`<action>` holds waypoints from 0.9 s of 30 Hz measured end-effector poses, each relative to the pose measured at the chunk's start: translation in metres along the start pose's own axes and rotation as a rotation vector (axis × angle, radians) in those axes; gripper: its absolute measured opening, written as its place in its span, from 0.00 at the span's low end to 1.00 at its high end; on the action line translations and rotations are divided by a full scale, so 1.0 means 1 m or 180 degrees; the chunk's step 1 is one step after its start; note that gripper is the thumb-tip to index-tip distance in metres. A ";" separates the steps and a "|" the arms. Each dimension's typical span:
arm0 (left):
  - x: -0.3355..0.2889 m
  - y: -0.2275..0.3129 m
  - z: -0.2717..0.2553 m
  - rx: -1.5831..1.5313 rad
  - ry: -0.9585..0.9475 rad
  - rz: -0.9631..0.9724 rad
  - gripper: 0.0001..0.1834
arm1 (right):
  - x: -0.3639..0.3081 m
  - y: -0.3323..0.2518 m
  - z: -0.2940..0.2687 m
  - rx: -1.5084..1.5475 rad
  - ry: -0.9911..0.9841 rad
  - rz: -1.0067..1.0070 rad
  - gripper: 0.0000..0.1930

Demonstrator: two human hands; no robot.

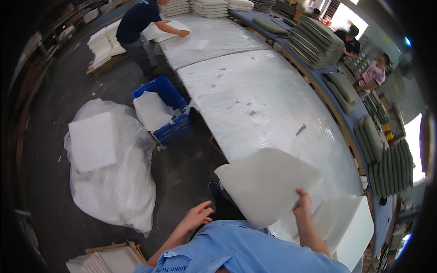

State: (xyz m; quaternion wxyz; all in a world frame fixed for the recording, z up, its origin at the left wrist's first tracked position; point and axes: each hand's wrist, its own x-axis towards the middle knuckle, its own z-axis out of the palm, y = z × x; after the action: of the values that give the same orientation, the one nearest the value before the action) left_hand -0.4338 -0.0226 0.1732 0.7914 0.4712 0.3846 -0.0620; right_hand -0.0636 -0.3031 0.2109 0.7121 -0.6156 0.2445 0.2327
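A white foam-like pad (273,184) with rounded corners lies tilted over the near edge of the plastic-covered table (255,95), its left part jutting past the edge. My right hand (303,203) grips the pad's right side, thumb on top and fingers hidden beneath. Off to the left of the pad, my left hand (199,216) hangs over the floor with its fingers apart and nothing in them. Beside my right forearm, more white pads (350,227) lean together on the table.
On the floor at left sits a large plastic bag (114,191) topped by a white block (93,141). A blue crate (175,129) holds white sheets. Stacked green cushions (314,43) line the blue bench at right. A co-worker (139,27) handles a white pad at the far left.
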 end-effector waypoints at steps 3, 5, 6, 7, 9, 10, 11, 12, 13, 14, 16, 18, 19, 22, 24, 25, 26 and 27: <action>-0.024 -0.020 -0.037 -0.0354 0.0662 0.0171 0.33 | 0.005 -0.039 0.016 -0.0612 -0.0003 -0.0202 0.25; -0.036 -0.033 -0.056 -0.0500 0.0997 0.0281 0.32 | -0.001 -0.071 0.038 -0.1141 -0.0170 -0.0624 0.26; -0.042 -0.037 -0.065 -0.0541 0.1128 0.0317 0.32 | -0.005 -0.087 0.050 -0.1436 -0.0324 -0.0935 0.27; -0.048 -0.040 -0.071 -0.0584 0.1264 0.0345 0.31 | -0.010 -0.102 0.064 -0.1731 -0.0486 -0.1243 0.28; -0.064 -0.045 -0.077 -0.0698 0.1516 0.0396 0.31 | -0.031 -0.126 0.102 -0.2461 -0.0829 -0.1530 0.32; -0.070 -0.047 -0.078 -0.0749 0.1621 0.0427 0.30 | -0.045 -0.139 0.120 -0.2817 -0.0986 -0.1691 0.33; -0.072 -0.049 -0.076 -0.0782 0.1650 0.0421 0.30 | -0.057 -0.151 0.134 -0.3295 -0.1106 -0.2095 0.34; -0.075 -0.052 -0.074 -0.0813 0.1686 0.0409 0.30 | -0.068 -0.161 0.148 -0.3768 -0.1231 -0.2497 0.35; -0.076 -0.054 -0.072 -0.0840 0.1719 0.0396 0.30 | -0.079 -0.170 0.162 -0.4234 -0.1351 -0.2903 0.36; -0.077 -0.056 -0.070 -0.0894 0.1680 0.0406 0.30 | -0.092 -0.175 0.180 -0.4473 -0.1515 -0.2983 0.36; -0.076 -0.061 -0.060 -0.0999 0.1617 0.0414 0.30 | -0.119 -0.169 0.215 -0.4949 -0.1864 -0.3128 0.36; -0.070 -0.056 -0.044 -0.0919 0.1514 0.0439 0.29 | -0.126 -0.155 0.233 -0.5611 -0.2213 -0.3478 0.35; -0.067 -0.052 -0.036 -0.0880 0.1475 0.0447 0.28 | -0.127 -0.147 0.242 -0.5933 -0.2408 -0.3655 0.34; -0.051 -0.043 -0.016 -0.0546 0.1149 0.0641 0.29 | -0.084 -0.110 0.237 -0.6210 -0.2922 -0.4480 0.34; -0.040 -0.042 -0.008 -0.0258 0.1023 0.1053 0.31 | -0.077 -0.103 0.246 -0.6053 -0.3003 -0.4904 0.35; -0.037 -0.043 -0.004 -0.0143 0.1002 0.1012 0.31 | -0.074 -0.106 0.247 -0.5862 -0.2971 -0.5001 0.35; -0.043 -0.027 0.002 -0.0028 0.0964 0.0934 0.32 | -0.071 -0.105 0.246 -0.5687 -0.2943 -0.5045 0.35; -0.047 -0.010 0.007 0.0091 0.0915 0.0875 0.32 | -0.067 -0.103 0.245 -0.5745 -0.2926 -0.5040 0.35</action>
State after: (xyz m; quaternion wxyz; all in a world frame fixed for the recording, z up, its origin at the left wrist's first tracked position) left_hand -0.4676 -0.0461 0.1997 0.7226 0.5344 0.4248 0.1090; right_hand -0.0348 -0.0758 0.3623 0.0071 -0.7176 -0.6961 0.0206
